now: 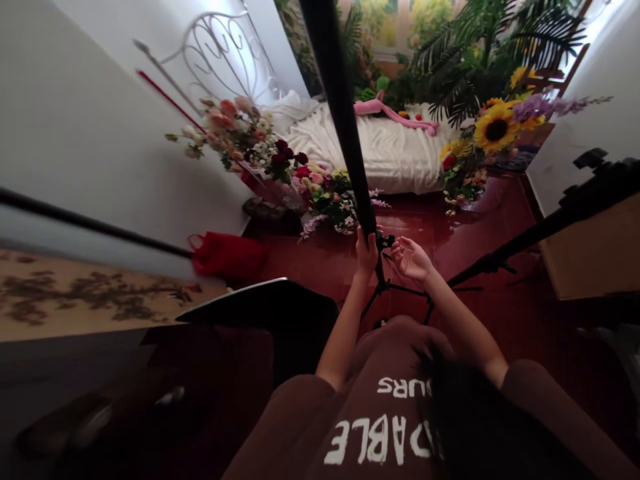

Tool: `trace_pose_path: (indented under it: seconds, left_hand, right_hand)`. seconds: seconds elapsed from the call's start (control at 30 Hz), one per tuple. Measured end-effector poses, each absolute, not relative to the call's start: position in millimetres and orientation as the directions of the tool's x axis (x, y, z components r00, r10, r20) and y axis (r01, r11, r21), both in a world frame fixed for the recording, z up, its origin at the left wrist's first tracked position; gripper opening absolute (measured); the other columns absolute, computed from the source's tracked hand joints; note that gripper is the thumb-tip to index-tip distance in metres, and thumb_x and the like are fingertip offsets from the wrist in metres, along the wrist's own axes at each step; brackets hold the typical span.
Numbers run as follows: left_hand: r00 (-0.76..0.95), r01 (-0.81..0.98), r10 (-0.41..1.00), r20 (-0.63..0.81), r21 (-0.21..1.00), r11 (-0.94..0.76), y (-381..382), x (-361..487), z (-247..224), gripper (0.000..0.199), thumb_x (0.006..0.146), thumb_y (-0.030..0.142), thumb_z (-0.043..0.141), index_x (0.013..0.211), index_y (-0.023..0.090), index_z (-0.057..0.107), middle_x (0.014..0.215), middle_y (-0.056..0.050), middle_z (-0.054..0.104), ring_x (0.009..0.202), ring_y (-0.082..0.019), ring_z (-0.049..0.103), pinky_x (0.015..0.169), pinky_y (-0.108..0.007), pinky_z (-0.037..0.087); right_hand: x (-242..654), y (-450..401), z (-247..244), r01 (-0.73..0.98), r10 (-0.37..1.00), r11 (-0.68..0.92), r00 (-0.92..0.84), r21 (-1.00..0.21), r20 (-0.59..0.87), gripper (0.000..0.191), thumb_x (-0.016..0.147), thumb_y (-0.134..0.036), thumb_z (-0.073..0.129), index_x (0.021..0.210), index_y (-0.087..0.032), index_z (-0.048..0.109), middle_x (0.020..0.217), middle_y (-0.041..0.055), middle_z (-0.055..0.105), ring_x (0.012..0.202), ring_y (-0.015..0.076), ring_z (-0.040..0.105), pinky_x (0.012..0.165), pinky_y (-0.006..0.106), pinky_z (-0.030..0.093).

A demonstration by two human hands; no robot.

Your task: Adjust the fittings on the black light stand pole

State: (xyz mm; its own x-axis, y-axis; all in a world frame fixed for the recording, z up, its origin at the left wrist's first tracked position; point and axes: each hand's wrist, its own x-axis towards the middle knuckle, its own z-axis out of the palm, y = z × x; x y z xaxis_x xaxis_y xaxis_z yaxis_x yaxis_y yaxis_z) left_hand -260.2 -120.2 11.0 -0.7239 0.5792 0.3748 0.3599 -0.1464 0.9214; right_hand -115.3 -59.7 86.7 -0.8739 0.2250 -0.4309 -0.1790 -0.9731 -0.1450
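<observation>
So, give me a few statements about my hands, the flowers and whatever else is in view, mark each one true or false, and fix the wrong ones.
1. The left hand is wrapped around the black pole. True.
2. The pink toy is on the floor. False: the pink soft toy lies on the white cover.
3. The right hand is beside the pole, near a black clamp. True.
4. The big sunflower is left of the pole in the picture. False: the sunflower is to its right.
5. The red bag is left of the pole in the picture. True.
</observation>
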Motion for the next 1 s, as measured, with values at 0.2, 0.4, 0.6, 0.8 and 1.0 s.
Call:
trace_pose_path:
  seconds: [0.2,0.4,0.6,0.8,1.0]
  left_hand:
    - [-0.774,0.373,0.511,0.373,0.922,-0.109,-116,-264,-1,0.067,0.088,0.074,0.038,0.114,0.016,0.059,0.085,-0.008,0.068,0.073,-0.017,0.063,0.07,-0.029,0.05]
    - [-0.76,0.38,0.521,0.389,0.916,-0.131,-115,-264,1,0.059,0.09,0.07,0.041,0.111,0.018,0.06,0.08,-0.006,0.067,0.069,-0.015,0.062,0.066,-0.027,0.049]
    - [-0.769,0.414,0.492,0.41,0.904,-0.106,-112,-263,3,0.059,0.089,0.071,0.04,0.105,0.019,0.061,0.074,-0.004,0.065,0.065,-0.014,0.06,0.063,-0.025,0.047]
    - [-0.765,0.441,0.464,0.446,0.889,-0.127,-109,-262,1,0.057,0.091,0.069,0.038,0.104,0.019,0.062,0.079,-0.006,0.066,0.067,-0.014,0.061,0.064,-0.025,0.049]
    - [-0.76,0.463,0.438,0.481,0.873,-0.155,-108,-263,2,0.051,0.091,0.065,0.044,0.105,0.021,0.063,0.077,-0.003,0.066,0.065,-0.013,0.06,0.061,-0.024,0.048]
  right_hand:
    - [-129,-68,82,0.069,0.006,-0.988,-0.876,-0.137,-0.482,0.047,0.104,-0.047,0.029,0.064,-0.023,0.034,0.054,-0.0054,0.045,0.043,0.0056,0.041,0.039,0.011,0.04]
    - [-128,-58,80,0.063,0.058,-0.961,-0.907,-0.269,-0.416,0.043,0.102,-0.044,0.039,0.065,-0.023,0.035,0.05,-0.0091,0.037,0.039,0.0054,0.03,0.034,0.01,0.032]
    - [-132,-41,84,0.169,0.11,-0.831,-0.884,-0.53,-0.455,0.024,0.09,-0.038,0.06,0.077,-0.019,0.055,0.057,-0.0061,0.055,0.042,0.0045,0.041,0.038,0.012,0.039]
    - [-133,-46,83,0.181,0.638,-0.198,-0.722,-0.963,-0.267,0.025,0.067,-0.035,0.08,0.081,-0.02,0.065,0.073,0.0016,0.07,0.063,0.0139,0.066,0.06,0.026,0.059]
    - [-137,-61,99,0.047,0.641,0.398,-0.728,-0.916,0.241,0.042,0.075,-0.039,0.072,0.114,-0.022,0.066,0.114,0.0083,0.071,0.103,0.0216,0.069,0.095,0.039,0.055]
